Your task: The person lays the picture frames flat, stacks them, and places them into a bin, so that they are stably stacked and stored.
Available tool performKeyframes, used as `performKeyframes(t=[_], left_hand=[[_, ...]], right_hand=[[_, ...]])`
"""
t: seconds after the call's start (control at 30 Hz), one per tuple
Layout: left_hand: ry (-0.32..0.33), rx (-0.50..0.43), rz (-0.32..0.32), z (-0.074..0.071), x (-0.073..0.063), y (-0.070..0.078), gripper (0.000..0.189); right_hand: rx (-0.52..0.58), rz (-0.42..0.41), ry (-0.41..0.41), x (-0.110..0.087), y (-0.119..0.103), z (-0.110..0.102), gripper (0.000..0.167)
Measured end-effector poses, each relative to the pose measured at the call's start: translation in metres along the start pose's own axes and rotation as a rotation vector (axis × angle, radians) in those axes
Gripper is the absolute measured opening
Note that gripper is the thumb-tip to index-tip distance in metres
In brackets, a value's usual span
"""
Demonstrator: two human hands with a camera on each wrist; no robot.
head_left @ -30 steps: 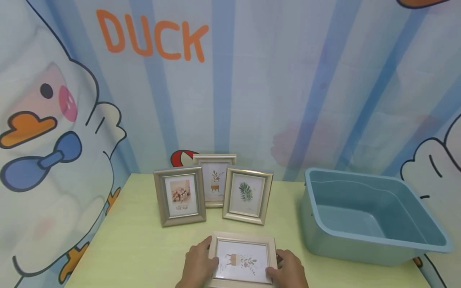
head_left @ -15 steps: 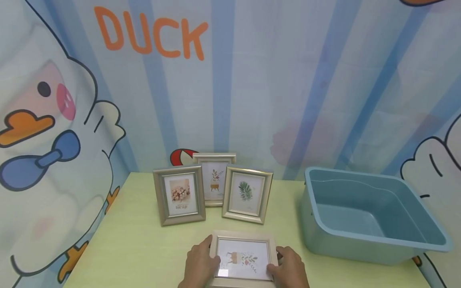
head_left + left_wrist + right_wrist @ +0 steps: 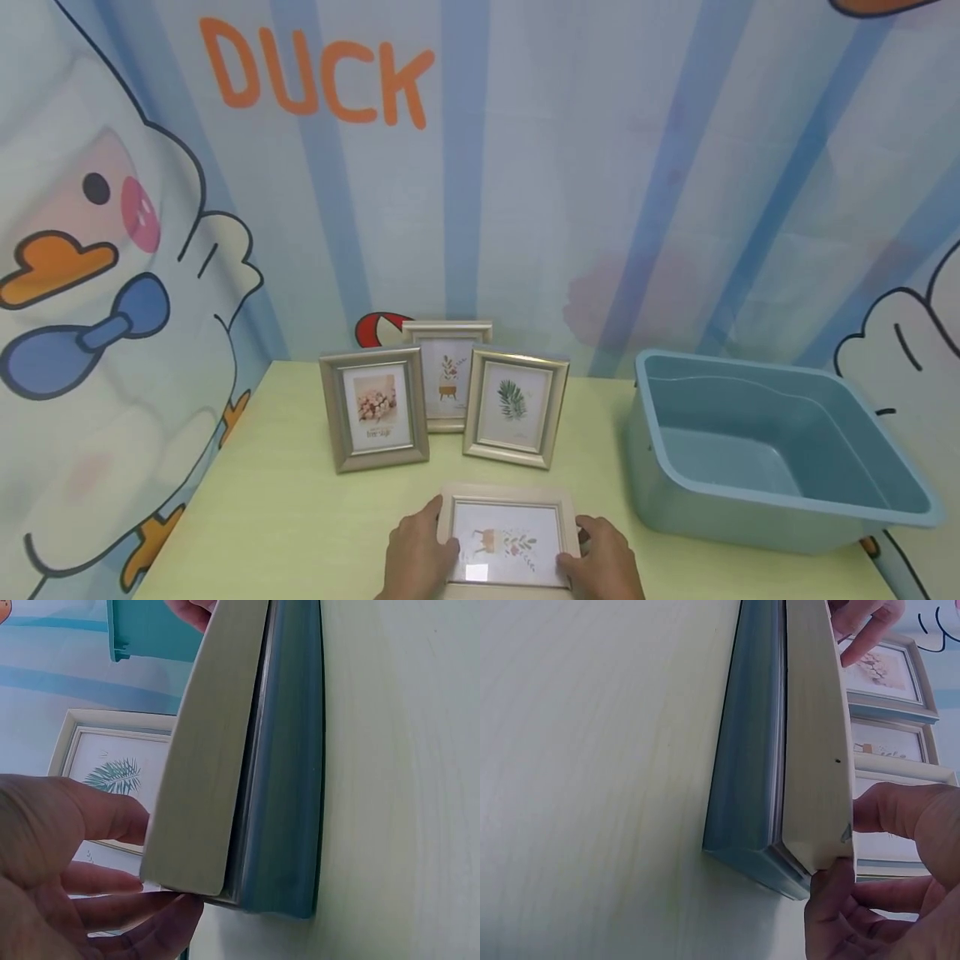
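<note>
A cream picture frame (image 3: 513, 498) lies face up on its side near the table's front edge, its print a potted plant. At its left end the left hand (image 3: 418, 550) grips it, thumb over the front rim. The right hand (image 3: 603, 560) holds the opposite end the same way. Both wrist views reveal the cream frame stacked on a bluish frame-like piece (image 3: 289, 765) with a moulded side, which rests on the table; the head view hides this lower piece. In the right wrist view, fingertips (image 3: 832, 881) sit at the cream frame's lower corner.
Three picture frames stand upright behind the hands: a flower-photo frame (image 3: 378, 458), a potted-plant frame (image 3: 448, 327) at the back and a green-leaf frame (image 3: 516, 454). A blue plastic tub (image 3: 750, 517) is at the right. A duck-patterned curtain (image 3: 525, 167) hangs behind the pale yellow-green table (image 3: 255, 500).
Both hands keep their grip and the cream frame stays almost in place. A small bright reflection now shows on its glass that was absent a second ago.
</note>
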State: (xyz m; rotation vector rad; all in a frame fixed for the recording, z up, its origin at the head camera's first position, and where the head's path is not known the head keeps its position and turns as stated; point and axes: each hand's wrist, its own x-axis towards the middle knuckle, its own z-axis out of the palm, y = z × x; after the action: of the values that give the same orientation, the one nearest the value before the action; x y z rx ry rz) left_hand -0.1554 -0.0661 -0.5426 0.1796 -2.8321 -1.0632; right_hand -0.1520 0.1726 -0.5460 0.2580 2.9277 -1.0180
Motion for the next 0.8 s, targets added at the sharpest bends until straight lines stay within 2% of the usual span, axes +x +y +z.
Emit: performKeyframes(t=[0.17, 0.27, 0.33, 0.43, 0.57, 0.7, 0.8], left_hand=[[-0.025, -0.021, -0.014, 0.0, 0.002, -0.003, 0.057], [-0.055, -0.062, -0.035, -0.005, 0.004, -0.007, 0.057], [-0.075, -0.104, -0.031, -0.011, 0.008, -0.009, 0.057], [-0.087, -0.188, 0.035, -0.023, 0.017, -0.011, 0.055], [-0.121, -0.307, 0.151, -0.034, 0.037, -0.009, 0.057], [-0.187, -0.417, 0.217, -0.033, 0.061, -0.005, 0.062], [-0.246, -0.489, 0.232, -0.029, 0.075, -0.001, 0.065]], right_hand=[[0.039, -0.004, -0.058, 0.004, 0.006, -0.001, 0.059], [0.123, -0.017, -0.108, 0.007, 0.014, -0.007, 0.066], [0.204, -0.02, -0.112, 0.01, 0.018, -0.014, 0.068], [0.308, -0.06, -0.059, 0.013, 0.014, -0.026, 0.063], [0.38, -0.16, 0.034, 0.023, -0.007, -0.038, 0.055], [0.382, -0.254, 0.091, 0.041, -0.032, -0.043, 0.06], [0.39, -0.311, 0.129, 0.059, -0.045, -0.045, 0.068]])
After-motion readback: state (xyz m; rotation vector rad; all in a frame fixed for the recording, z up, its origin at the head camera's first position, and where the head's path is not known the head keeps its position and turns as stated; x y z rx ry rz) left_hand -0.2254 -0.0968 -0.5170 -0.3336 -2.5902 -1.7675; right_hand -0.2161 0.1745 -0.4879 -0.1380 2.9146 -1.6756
